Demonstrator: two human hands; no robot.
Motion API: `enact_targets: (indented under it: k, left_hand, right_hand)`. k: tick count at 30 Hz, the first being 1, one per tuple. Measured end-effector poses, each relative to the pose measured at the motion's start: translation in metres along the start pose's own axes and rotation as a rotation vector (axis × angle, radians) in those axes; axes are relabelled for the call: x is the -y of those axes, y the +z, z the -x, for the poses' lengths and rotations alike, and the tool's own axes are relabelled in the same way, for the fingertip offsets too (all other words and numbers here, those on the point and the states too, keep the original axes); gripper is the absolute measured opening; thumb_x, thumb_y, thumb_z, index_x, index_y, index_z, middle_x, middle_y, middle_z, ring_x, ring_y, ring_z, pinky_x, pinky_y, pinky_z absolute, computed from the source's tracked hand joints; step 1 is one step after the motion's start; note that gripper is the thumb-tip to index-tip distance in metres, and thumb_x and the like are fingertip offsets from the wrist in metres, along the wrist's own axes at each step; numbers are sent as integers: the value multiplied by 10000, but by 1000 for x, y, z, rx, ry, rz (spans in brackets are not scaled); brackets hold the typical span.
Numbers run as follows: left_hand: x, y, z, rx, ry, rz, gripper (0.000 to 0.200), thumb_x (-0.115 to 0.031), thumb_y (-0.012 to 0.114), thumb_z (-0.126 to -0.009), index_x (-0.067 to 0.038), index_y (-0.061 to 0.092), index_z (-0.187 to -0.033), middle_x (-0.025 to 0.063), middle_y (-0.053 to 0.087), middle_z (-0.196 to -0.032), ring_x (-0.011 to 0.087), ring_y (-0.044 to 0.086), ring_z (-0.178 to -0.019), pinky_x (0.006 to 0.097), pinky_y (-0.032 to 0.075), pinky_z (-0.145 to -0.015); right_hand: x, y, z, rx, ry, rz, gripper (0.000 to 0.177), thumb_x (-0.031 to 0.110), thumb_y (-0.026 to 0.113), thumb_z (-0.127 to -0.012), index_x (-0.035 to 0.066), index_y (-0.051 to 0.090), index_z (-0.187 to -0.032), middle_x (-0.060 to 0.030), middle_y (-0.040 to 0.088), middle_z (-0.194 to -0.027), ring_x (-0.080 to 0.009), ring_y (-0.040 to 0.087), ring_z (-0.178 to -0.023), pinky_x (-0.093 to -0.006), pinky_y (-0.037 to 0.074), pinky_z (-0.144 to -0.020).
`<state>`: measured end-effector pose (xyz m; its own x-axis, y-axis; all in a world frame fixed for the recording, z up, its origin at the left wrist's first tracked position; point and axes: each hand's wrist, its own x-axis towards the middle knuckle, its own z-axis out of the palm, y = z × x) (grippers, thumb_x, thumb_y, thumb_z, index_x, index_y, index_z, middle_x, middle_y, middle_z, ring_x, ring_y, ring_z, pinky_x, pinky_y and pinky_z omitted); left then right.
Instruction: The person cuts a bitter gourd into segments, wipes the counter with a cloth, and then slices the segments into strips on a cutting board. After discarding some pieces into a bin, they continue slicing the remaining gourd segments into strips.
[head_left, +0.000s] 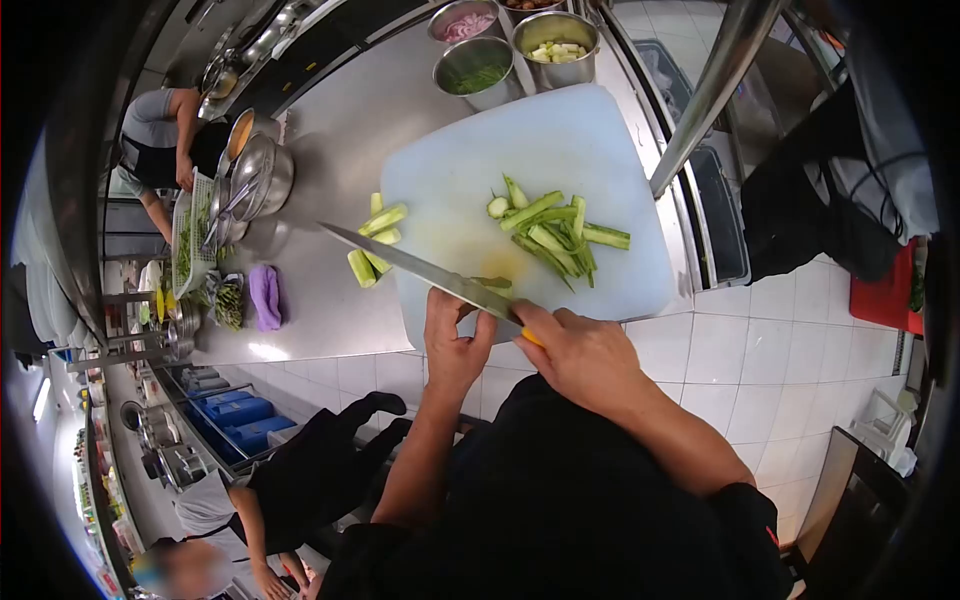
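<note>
A long knife [410,265] with a yellow handle lies in the grip of my right hand [580,360], its blade pointing to the upper left across the near part of the white cutting board [460,150]. Close against the blade's near side is my left hand [455,345], fingers bent; a small green piece [492,284] shows just beyond the blade, and the fingertips are partly hidden by it. Cut green vegetable strips [555,235] form a pile on the board's right side. Thicker pale green pieces [378,240] lie at the left edge, partly on the metal table [330,130].
Metal pots with chopped greens [478,75], pink slices [465,25] and pale pieces [556,55] stand behind the board. Metal bowls [262,175], a purple cloth [265,297] and a basket [190,235] are at left. Co-workers stand at upper left, lower left and right.
</note>
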<state>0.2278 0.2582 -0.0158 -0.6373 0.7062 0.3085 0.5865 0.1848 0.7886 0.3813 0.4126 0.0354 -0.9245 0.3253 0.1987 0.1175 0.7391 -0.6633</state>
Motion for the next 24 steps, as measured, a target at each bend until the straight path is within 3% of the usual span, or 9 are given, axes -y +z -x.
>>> enact_targets:
  k: [3, 6, 15, 24]
  left_hand:
    - [3, 0, 4, -11, -67, 33, 451, 100, 703, -905, 5, 566, -1324, 141, 528, -1322, 261, 650, -1209, 372, 619, -949]
    - [-4, 3, 0, -69, -50, -5, 382, 72, 733, -866, -34, 626, -1217, 164, 608, -1214, 307, 686, -1075, 355, 639, -846]
    - [-6, 3, -1, -54, 19, -80, 368, 49, 774, -840, -79, 643, -1159, 158, 628, -1202, 296, 665, -1085, 364, 599, -831]
    - [-12, 5, -2, -95, -58, -6, 333, 42, 769, -854, -68, 631, -1136, 152, 619, -1181, 268, 661, -1028, 353, 611, -844]
  right_hand:
    - [1, 7, -4, 0, -10, 3, 382, 278, 688, -984, 98, 575, -1301, -112, 651, -730, -309, 691, -596, -432, 533, -498]
    - [-3, 11, -1, 7, 9, 6, 389, 273, 688, -985, 98, 572, -1312, -117, 655, -731, -313, 687, -585, -433, 535, -499]
    - [-7, 1, 24, 109, 180, -2, 327, 287, 650, -1012, 109, 580, -1276, -135, 674, -738, -339, 706, -645, -464, 557, -548]
    - [-17, -13, 45, 305, 333, 73, 294, 299, 594, -1037, 82, 583, -1235, -169, 696, -757, -374, 713, -691, -499, 568, -614]
